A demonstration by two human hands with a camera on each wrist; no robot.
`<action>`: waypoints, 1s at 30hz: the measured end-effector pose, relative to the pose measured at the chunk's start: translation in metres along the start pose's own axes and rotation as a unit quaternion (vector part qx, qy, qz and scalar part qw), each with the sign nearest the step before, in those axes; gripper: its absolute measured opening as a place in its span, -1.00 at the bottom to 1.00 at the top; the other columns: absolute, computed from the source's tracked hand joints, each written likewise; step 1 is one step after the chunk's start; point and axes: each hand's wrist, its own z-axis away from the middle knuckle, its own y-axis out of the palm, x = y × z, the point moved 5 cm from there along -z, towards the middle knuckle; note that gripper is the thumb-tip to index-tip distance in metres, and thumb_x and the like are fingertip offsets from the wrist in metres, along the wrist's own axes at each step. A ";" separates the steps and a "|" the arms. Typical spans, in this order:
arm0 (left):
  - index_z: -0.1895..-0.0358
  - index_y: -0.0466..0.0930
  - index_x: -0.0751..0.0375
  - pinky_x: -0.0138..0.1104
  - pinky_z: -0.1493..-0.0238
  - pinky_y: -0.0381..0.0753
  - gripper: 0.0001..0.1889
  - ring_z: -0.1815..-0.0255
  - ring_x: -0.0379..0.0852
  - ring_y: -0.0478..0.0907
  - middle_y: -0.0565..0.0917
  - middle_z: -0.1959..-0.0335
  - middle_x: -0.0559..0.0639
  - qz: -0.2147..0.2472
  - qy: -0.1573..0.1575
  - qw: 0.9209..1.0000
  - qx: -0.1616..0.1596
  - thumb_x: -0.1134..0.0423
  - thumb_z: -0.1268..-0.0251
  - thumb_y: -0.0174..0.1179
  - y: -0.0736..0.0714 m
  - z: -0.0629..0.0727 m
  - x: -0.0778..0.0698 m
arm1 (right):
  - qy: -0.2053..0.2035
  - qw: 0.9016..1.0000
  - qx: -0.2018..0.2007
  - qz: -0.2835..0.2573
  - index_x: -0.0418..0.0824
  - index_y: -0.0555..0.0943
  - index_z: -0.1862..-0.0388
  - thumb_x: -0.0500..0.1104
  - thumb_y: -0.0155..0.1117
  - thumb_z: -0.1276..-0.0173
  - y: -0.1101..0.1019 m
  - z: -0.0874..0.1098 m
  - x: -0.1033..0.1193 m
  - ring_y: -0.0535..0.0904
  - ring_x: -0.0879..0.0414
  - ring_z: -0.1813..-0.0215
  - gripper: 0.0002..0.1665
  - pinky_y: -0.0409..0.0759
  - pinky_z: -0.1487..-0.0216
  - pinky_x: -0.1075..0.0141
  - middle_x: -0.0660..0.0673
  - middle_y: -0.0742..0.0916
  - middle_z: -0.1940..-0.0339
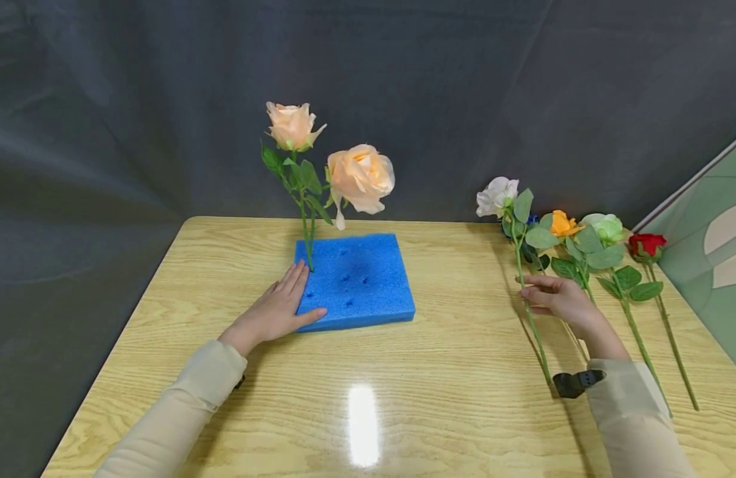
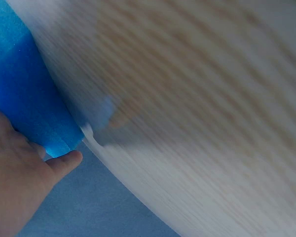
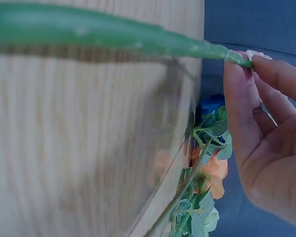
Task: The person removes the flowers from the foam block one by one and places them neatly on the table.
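Observation:
My left hand point(image 1: 275, 309) rests on the left side of a blue foam block point(image 1: 373, 272), its fingers straight and the thumb along the front edge. Two peach roses stand in the foam by my fingertips: a smaller bloom point(image 1: 293, 126) up high and a larger bloom point(image 1: 362, 178) leaning right. Several small holes mark the foam's top. On the right, my right hand point(image 1: 561, 302) pinches the green stem of a white rose point(image 1: 497, 196) between thumb and fingers. The right wrist view shows that stem point(image 3: 138, 39) running close past the camera, raised over the table.
Right of the held stem lie an orange rose point(image 1: 563, 224), a pale green rose point(image 1: 606, 227) and a red rose point(image 1: 647, 245). A blue flower point(image 3: 211, 104) is partly hidden behind leaves. A dark curtain point(image 1: 433, 99) hangs behind the wooden table point(image 1: 451, 398). A green patterned panel point(image 1: 717, 245) borders the right side.

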 end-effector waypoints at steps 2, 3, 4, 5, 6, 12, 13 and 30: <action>-0.53 -0.42 0.17 0.15 -0.53 -0.13 0.03 -0.61 0.04 -0.44 -0.46 -0.57 0.02 0.000 0.000 1.000 0.000 -0.46 -0.29 -0.23 0.000 0.000 0.000 | 0.004 1.000 0.001 0.004 -0.60 0.09 -0.41 -0.17 0.01 -0.51 -0.001 -0.001 -0.001 0.62 0.48 0.20 -0.30 0.66 0.12 0.46 0.40 0.65 0.29; -0.53 -0.42 0.17 0.15 -0.53 -0.13 0.03 -0.61 0.04 -0.44 -0.46 -0.57 0.02 0.000 0.000 1.000 0.001 -0.46 -0.29 -0.23 0.000 0.000 0.000 | 0.006 1.000 0.002 0.005 -0.60 0.09 -0.41 -0.17 0.01 -0.51 -0.001 -0.001 -0.002 0.62 0.48 0.20 -0.30 0.66 0.12 0.45 0.40 0.65 0.29; -0.53 -0.42 0.17 0.15 -0.53 -0.13 0.03 -0.61 0.04 -0.44 -0.46 -0.57 0.02 0.000 0.000 1.000 0.000 -0.46 -0.29 -0.23 0.000 0.000 0.000 | 0.008 1.000 0.003 0.009 -0.60 0.10 -0.41 -0.16 0.01 -0.51 -0.002 -0.001 -0.003 0.62 0.48 0.21 -0.30 0.67 0.12 0.44 0.39 0.65 0.28; -0.53 -0.43 0.17 0.15 -0.53 -0.13 0.03 -0.61 0.04 -0.44 -0.46 -0.57 0.02 0.000 0.000 1.000 0.001 -0.46 -0.29 -0.23 0.000 0.000 0.000 | 0.011 1.000 0.004 0.011 -0.60 0.10 -0.40 -0.15 0.02 -0.51 -0.002 -0.001 -0.004 0.62 0.48 0.21 -0.29 0.67 0.12 0.43 0.38 0.65 0.27; -0.53 -0.43 0.17 0.15 -0.53 -0.14 0.03 -0.61 0.04 -0.44 -0.46 -0.57 0.02 0.001 0.000 1.000 0.001 -0.45 -0.30 -0.23 0.000 0.000 0.000 | 0.014 1.000 0.005 0.016 -0.60 0.11 -0.40 -0.14 0.01 -0.51 -0.002 -0.001 -0.004 0.62 0.48 0.21 -0.29 0.67 0.11 0.43 0.36 0.66 0.26; -0.53 -0.41 0.17 0.15 -0.53 -0.13 0.02 -0.61 0.04 -0.43 -0.46 -0.57 0.02 0.003 0.003 1.000 -0.002 -0.44 -0.30 -0.21 -0.001 -0.001 0.000 | 0.033 0.999 0.014 0.027 -0.57 0.11 -0.42 -0.10 0.02 -0.51 0.000 -0.002 -0.010 0.62 0.47 0.22 -0.28 0.67 0.09 0.39 0.27 0.70 0.23; -0.53 -0.41 0.17 0.15 -0.53 -0.13 0.02 -0.61 0.04 -0.43 -0.46 -0.57 0.02 0.002 0.003 1.000 -0.002 -0.44 -0.30 -0.21 -0.001 -0.001 0.000 | 0.040 0.999 0.015 0.022 -0.46 0.21 -0.42 -0.09 0.04 -0.50 0.000 -0.004 -0.013 0.63 0.47 0.22 -0.33 0.67 0.09 0.40 0.28 0.71 0.25; -0.53 -0.38 0.19 0.15 -0.52 -0.12 0.02 -0.61 0.06 -0.40 -0.43 -0.58 0.05 -0.002 0.005 1.000 -0.003 -0.43 -0.30 -0.19 -0.002 0.001 -0.001 | 0.055 0.997 0.035 0.047 -0.59 0.11 -0.41 -0.12 0.02 -0.50 0.007 -0.008 -0.014 0.59 0.51 0.23 -0.28 0.66 0.06 0.40 0.20 0.70 0.18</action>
